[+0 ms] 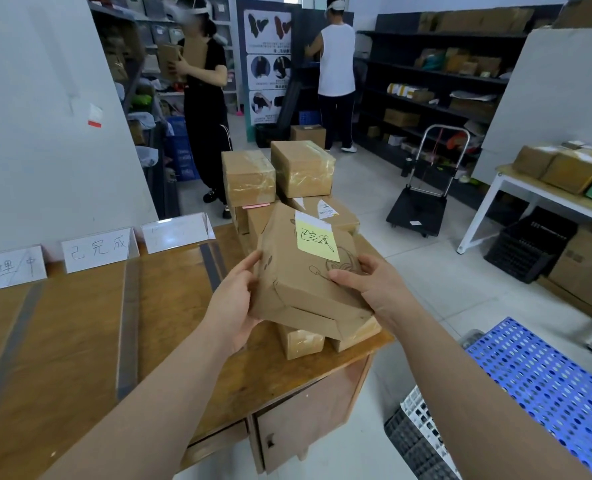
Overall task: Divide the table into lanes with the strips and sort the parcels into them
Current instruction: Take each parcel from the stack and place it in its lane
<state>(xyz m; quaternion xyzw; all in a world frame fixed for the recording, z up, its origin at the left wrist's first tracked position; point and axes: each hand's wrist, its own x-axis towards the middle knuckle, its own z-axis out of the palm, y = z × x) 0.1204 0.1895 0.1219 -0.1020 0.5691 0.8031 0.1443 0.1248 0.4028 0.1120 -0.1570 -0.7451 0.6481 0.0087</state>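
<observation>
Both my hands hold a brown cardboard parcel (pixel 301 285) with a yellow sticky note on top, lifted above the right end of the wooden table (pixel 79 341). My left hand (pixel 233 303) grips its left side and my right hand (pixel 374 285) grips its right side. Beneath and behind it lies a stack of several more parcels (pixel 301 171). Three grey strips (pixel 128 327) run across the tabletop and split it into lanes. White handwritten sign cards (pixel 97 249) stand at the far ends of the lanes.
Two people stand at shelves behind the table. A black folding trolley (pixel 422 199) is parked on the floor to the right. Blue and white plastic crates (pixel 544 386) sit at lower right. A second table (pixel 530 192) with boxes stands at far right.
</observation>
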